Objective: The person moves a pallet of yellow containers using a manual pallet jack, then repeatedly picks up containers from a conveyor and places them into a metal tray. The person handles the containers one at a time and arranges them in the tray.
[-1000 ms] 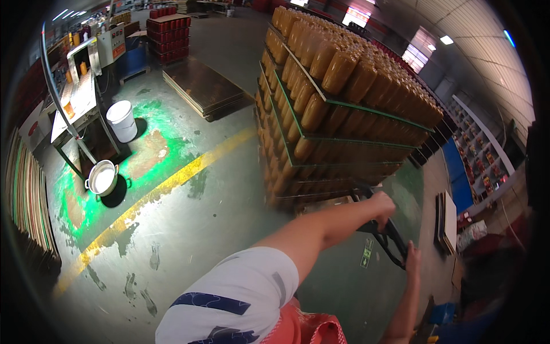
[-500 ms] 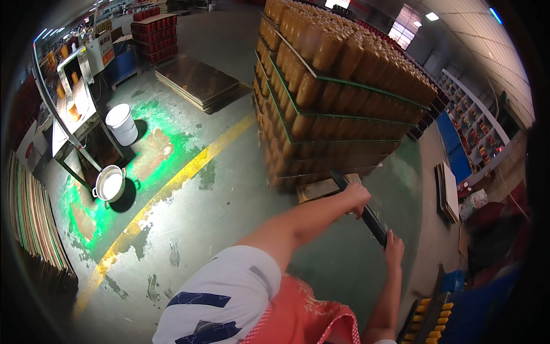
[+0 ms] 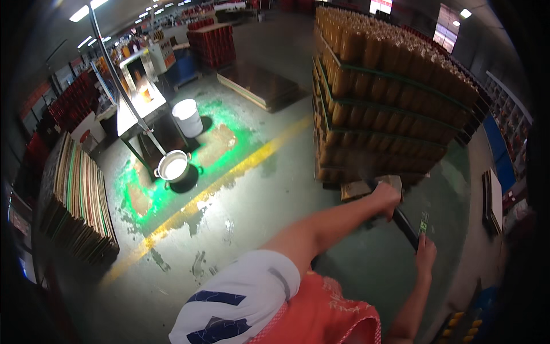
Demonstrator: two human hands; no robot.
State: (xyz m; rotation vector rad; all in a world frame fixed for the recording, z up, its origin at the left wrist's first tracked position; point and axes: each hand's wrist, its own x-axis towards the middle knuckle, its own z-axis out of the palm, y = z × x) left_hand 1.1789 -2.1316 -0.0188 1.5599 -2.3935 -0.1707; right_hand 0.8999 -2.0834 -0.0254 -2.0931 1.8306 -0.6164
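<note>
A long black bar (image 3: 405,228) slants in front of me, with both of my hands closed round it. My left hand (image 3: 388,198) grips it farther up, close to the base of a tall stack of filled jars (image 3: 395,117). Lower down, near the bar's close end, my right hand (image 3: 425,252) holds it. The bar's far end is blurred and partly hidden by my left hand, so I cannot tell what it joins. Pale wooden pieces (image 3: 355,190) show under the stack, just beyond my left hand. Green sheets separate the layers of jars.
Left, upright boards (image 3: 80,200) lean in a row. A white bucket (image 3: 188,117) and a two-handled pot (image 3: 173,167) stand beside a lit worktable (image 3: 137,114). Flat boards (image 3: 260,89) lie farther back. A yellow line (image 3: 246,163) crosses the floor. More panels (image 3: 494,200) stand right.
My view has swung left, so the whole scene sits farther right in the picture. Both hands keep their hold on the black bar.
</note>
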